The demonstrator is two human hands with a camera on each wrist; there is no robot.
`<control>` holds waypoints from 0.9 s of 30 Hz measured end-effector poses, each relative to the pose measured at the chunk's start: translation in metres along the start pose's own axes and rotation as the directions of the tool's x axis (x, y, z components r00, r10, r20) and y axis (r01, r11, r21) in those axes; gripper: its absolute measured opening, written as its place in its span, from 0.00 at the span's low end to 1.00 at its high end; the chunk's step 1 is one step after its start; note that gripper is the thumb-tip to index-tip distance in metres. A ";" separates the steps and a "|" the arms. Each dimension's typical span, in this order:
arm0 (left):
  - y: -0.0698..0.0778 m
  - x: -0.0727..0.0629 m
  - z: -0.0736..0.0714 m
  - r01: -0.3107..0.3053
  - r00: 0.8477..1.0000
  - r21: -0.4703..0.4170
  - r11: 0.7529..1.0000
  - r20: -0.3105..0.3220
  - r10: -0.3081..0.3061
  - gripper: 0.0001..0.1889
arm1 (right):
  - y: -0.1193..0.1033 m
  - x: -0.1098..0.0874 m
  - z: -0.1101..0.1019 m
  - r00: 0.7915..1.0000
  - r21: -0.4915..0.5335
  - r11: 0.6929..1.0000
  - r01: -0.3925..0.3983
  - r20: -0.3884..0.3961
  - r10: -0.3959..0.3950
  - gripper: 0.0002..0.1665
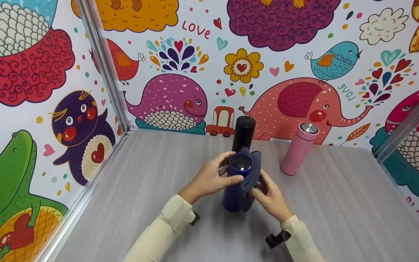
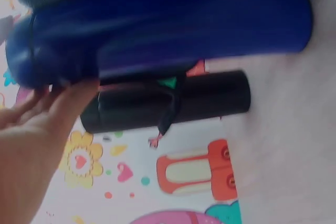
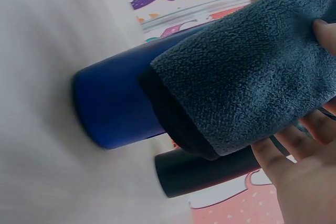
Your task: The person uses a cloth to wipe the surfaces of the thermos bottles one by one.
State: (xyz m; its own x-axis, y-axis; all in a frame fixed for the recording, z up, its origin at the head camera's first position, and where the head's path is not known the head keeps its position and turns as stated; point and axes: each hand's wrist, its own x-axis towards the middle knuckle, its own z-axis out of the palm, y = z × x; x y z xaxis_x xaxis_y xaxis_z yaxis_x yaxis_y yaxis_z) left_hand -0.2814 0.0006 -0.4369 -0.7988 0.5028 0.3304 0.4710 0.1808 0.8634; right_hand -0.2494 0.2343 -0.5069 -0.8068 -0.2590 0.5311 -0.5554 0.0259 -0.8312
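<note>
A dark blue thermos bottle [image 1: 231, 200] with a black top stands upright on the table. My left hand [image 1: 212, 179] grips it near its upper end, thumb across the front. Against the bottle's right side lies a folded grey-blue cloth [image 1: 252, 178], which my right hand [image 1: 273, 200] holds. In the right wrist view the cloth [image 3: 247, 72] covers much of the blue bottle [image 3: 121, 98], and the thumb rests on its face. The left wrist view shows the bottle's bare blue side [image 2: 205, 19]; most of the left fingers are hidden there.
Just behind the blue bottle stands a black bottle [image 1: 244, 133], partly hidden. A pink bottle [image 1: 297, 151] with a silver lid top is farther right. Printed walls [image 1: 216, 47] close off the grey table [image 1: 151, 163] at the back and sides.
</note>
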 end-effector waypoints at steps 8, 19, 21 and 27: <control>0.005 0.004 0.024 0.009 0.980 0.196 0.981 -0.195 0.030 0.44 | 0.022 -0.022 0.008 0.993 -0.040 0.993 -0.111 -0.036 0.110 0.35; 0.000 0.006 0.009 0.055 0.989 0.124 0.991 -0.143 -0.037 0.41 | 0.037 -0.029 0.014 0.986 0.006 0.988 -0.156 -0.052 0.156 0.34; -0.002 0.006 0.006 0.056 0.993 0.089 0.995 -0.106 -0.046 0.42 | 0.033 -0.028 0.015 0.986 0.035 0.987 -0.157 -0.057 0.158 0.34; -0.007 0.004 -0.001 0.053 0.998 -0.030 0.998 -0.043 -0.054 0.39 | 0.018 -0.015 0.010 0.996 0.073 0.994 -0.081 -0.038 0.084 0.34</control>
State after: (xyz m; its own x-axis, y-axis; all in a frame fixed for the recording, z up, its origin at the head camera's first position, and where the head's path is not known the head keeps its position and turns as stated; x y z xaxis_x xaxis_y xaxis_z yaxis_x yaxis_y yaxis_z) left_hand -0.2878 0.0004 -0.4411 -0.8385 0.4556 0.2990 0.4165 0.1818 0.8908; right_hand -0.2455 0.2293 -0.5318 -0.8574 -0.2195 0.4655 -0.4722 -0.0240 -0.8812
